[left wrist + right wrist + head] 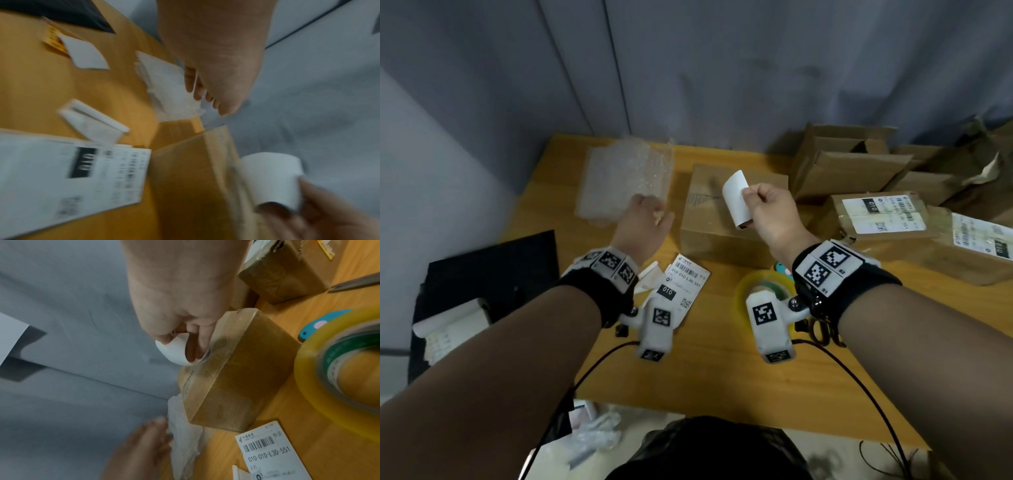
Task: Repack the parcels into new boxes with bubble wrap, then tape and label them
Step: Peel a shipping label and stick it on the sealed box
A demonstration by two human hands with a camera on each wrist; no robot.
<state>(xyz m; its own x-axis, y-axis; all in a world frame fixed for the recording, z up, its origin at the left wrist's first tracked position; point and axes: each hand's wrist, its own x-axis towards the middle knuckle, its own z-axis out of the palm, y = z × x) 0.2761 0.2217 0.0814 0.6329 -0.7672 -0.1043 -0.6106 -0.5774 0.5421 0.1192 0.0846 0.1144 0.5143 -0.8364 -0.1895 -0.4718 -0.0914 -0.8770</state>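
While I hold both hands raised over the wooden table [722, 387], the stock reads as follows.

Right hand [774, 216]: thumb and fingers curled, pinching a curled white paper strip [737, 198] above the sealed cardboard box [709, 233]; the strip hangs clear of the box top in the head view. I cannot tell whether it is a label or its backing.

Left hand [645, 222]: fingers loosely bent, holding nothing, poised just above the near edge of the bubble wrap sheets [619, 174]. Contact cannot be judged; the left wrist view is blurred.

Table, centre: the sealed box, taped, resting flat between the bubble wrap and the other cartons.

Table, near edge: one printed shipping label [681, 284] reading 010-010-L30-551, lying flat beside small white paper scraps [649, 274]; one roll of clear packing tape [763, 287]; one teal cutter [320, 327] just behind the roll.

Table, right: two labelled parcels [883, 219] side by side; behind them, a pile of opened empty cartons [849, 164].

Left of table: a black surface [493, 267] carrying a white paper roll [452, 325].

Room: grey curtain [722, 68] hanging in folds behind the table; plastic scraps [595, 435] on the floor below the near edge.
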